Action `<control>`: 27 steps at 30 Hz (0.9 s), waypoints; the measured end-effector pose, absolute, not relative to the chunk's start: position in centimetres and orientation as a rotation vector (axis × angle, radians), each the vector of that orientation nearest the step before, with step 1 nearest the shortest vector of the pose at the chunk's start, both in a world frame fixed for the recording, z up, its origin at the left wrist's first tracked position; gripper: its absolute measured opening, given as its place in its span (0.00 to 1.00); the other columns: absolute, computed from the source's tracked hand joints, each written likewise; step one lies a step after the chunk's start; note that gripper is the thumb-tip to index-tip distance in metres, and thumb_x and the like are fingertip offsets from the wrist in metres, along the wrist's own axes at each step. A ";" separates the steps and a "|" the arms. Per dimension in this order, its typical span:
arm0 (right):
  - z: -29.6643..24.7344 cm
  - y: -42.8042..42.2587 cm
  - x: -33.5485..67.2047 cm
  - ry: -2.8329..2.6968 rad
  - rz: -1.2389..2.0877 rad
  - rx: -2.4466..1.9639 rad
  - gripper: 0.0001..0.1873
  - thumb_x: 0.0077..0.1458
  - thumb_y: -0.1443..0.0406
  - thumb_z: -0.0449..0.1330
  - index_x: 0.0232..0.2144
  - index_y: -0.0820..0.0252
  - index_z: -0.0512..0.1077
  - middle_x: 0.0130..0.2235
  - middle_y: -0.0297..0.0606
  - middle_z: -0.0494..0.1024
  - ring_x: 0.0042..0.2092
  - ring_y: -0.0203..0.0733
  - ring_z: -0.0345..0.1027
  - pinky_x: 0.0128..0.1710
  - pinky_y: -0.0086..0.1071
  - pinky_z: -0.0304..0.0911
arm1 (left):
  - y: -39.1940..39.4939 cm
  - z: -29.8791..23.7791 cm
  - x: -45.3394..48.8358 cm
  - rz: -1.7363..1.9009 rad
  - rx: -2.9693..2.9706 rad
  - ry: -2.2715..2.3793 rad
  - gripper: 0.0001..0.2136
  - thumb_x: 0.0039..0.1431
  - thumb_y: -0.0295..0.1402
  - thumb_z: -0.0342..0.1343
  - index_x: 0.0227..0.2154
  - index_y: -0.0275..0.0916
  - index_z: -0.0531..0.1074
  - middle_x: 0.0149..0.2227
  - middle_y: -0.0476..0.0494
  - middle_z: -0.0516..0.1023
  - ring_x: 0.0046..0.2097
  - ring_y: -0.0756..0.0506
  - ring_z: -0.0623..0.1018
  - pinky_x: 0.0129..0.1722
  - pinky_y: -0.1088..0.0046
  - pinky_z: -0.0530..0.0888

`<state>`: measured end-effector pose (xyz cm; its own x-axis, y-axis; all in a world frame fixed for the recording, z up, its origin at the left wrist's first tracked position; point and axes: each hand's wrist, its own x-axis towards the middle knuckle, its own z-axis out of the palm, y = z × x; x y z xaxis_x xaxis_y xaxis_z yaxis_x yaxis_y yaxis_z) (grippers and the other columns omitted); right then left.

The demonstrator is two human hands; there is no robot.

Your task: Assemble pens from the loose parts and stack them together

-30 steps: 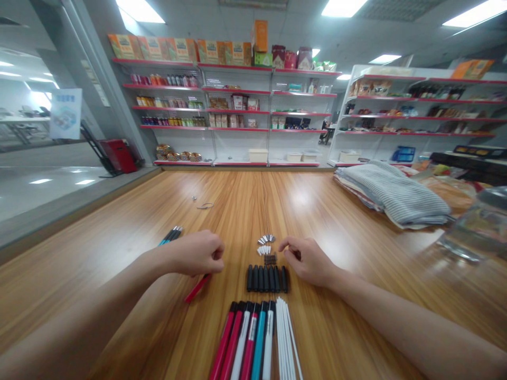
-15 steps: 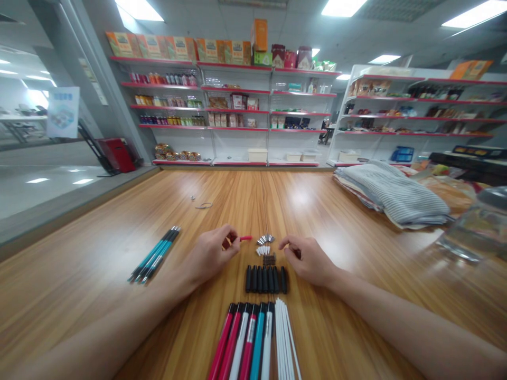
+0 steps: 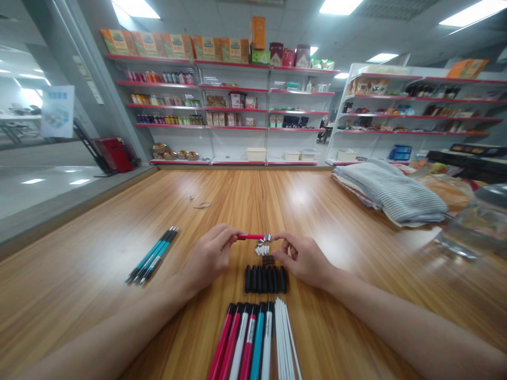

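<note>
1. While the left hand (image 3: 216,248) pinches a red barrel (image 3: 253,237), the right hand (image 3: 303,256) holds nothing that I can make out; its finger and thumb stand parted.
2. The red barrel lies level between the hands, its right end at the fan of metal tips (image 3: 268,238). Whether it touches them cannot be told, nor whether the right forefinger does.
3. Done, to judge by their look: the blue pens (image 3: 154,256), bundled on the left of the counter (image 3: 301,206), with silvery ends and dark grip sections. They seem complete.
4. In hand: the red barrel seems only just begun, as no metal tip can be seen fixed to it.
5. Left: most of the parts, I would say. White bits (image 3: 262,250) lie just nearer than the metal tips, then brown bits (image 3: 268,259) near the right thumb, then a row of black grips (image 3: 265,278).
6. Nearest the person, six tubes (image 3: 240,343) in red, white and blue lie side by side, with thin white sticks (image 3: 283,338) just to their right, all seemingly unused.
</note>
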<state>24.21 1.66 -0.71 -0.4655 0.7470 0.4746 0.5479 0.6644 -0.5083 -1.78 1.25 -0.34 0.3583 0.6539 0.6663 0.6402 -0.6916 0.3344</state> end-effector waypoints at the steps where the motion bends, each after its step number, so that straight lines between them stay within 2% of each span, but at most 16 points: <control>1: -0.7 1.5 24.0 -2.198 0.354 -0.977 0.15 0.58 0.60 0.58 0.46 0.57 0.67 0.29 0.31 0.73 0.25 0.31 0.63 0.26 0.25 0.56 | 1.1 -0.3 -1.6 1.231 2.631 1.178 0.11 0.64 0.26 0.45 0.43 0.37 0.71 0.37 0.41 0.73 0.40 0.47 0.72 0.40 0.70 0.70; 5: -0.7 1.1 23.3 -2.251 0.264 -0.861 0.10 0.62 0.60 0.53 0.40 0.58 0.71 0.33 0.36 0.77 0.30 0.34 0.68 0.30 0.26 0.59 | 0.2 0.1 -0.4 1.028 2.869 1.073 0.11 0.63 0.25 0.48 0.46 0.37 0.69 0.37 0.42 0.73 0.40 0.47 0.70 0.40 0.70 0.69; 9: -0.6 1.0 23.2 -2.245 0.197 -0.815 0.11 0.64 0.63 0.50 0.33 0.59 0.71 0.31 0.37 0.77 0.32 0.35 0.69 0.33 0.28 0.60 | -0.6 1.0 0.8 0.877 3.116 1.007 0.09 0.63 0.29 0.49 0.45 0.38 0.70 0.34 0.43 0.73 0.37 0.46 0.68 0.37 0.68 0.67; 15: 0.3 0.5 23.2 -2.216 0.187 -0.794 0.08 0.60 0.61 0.55 0.39 0.59 0.70 0.33 0.38 0.76 0.33 0.36 0.68 0.31 0.28 0.61 | -0.2 0.9 0.5 0.997 3.030 1.143 0.06 0.64 0.29 0.49 0.37 0.36 0.71 0.31 0.43 0.72 0.36 0.46 0.68 0.37 0.68 0.65; 22: 0.0 0.8 23.3 -2.242 0.200 -0.769 0.08 0.62 0.64 0.51 0.39 0.59 0.69 0.36 0.39 0.76 0.37 0.39 0.70 0.37 0.31 0.63 | -0.4 1.1 0.8 0.893 3.091 1.088 0.07 0.64 0.30 0.48 0.41 0.37 0.70 0.33 0.43 0.73 0.36 0.46 0.68 0.38 0.67 0.64; 27: 0.2 0.6 23.4 -2.262 0.197 -0.765 0.07 0.61 0.64 0.53 0.39 0.59 0.69 0.35 0.38 0.76 0.35 0.37 0.69 0.34 0.29 0.62 | 0.0 0.5 0.8 0.890 3.041 1.061 0.09 0.63 0.24 0.45 0.42 0.36 0.68 0.35 0.42 0.72 0.38 0.45 0.68 0.40 0.66 0.65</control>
<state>23.40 0.61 0.19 -0.5577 0.5786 0.5952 0.4672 0.8115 -0.3510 0.81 0.04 0.50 0.6598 0.5196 0.5428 0.6252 -0.7804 -0.0130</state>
